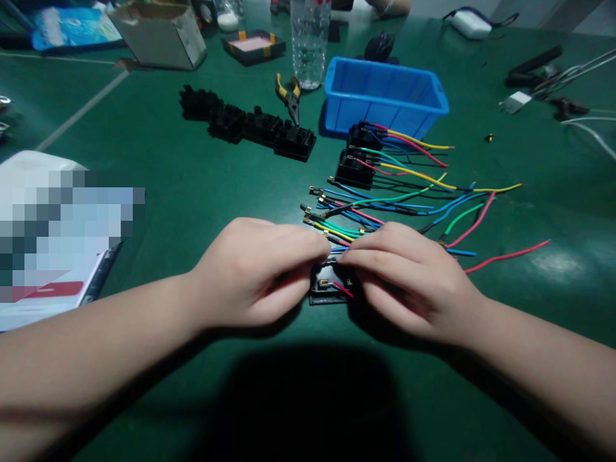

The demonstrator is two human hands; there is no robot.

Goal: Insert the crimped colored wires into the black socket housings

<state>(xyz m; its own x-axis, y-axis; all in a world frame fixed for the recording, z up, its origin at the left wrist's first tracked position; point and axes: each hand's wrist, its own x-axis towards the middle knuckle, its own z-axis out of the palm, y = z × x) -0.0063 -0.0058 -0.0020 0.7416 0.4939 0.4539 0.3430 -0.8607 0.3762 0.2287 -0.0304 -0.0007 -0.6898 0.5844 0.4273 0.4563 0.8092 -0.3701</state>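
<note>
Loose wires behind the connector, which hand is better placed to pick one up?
Probably the right hand: the loose wires lie just beyond its fingers; the left hand holds the connector.

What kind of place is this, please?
Probably an electrical assembly bench: coloured wires with metal terminals, black connector housings, pliers and a blue bin lie on the green table.

Green table (168,192), blue bin (385,90), black connector blocks (250,125), wires (414,174) red/yellow/blue/green, pliers (289,96) w/ yellow grips.
</note>
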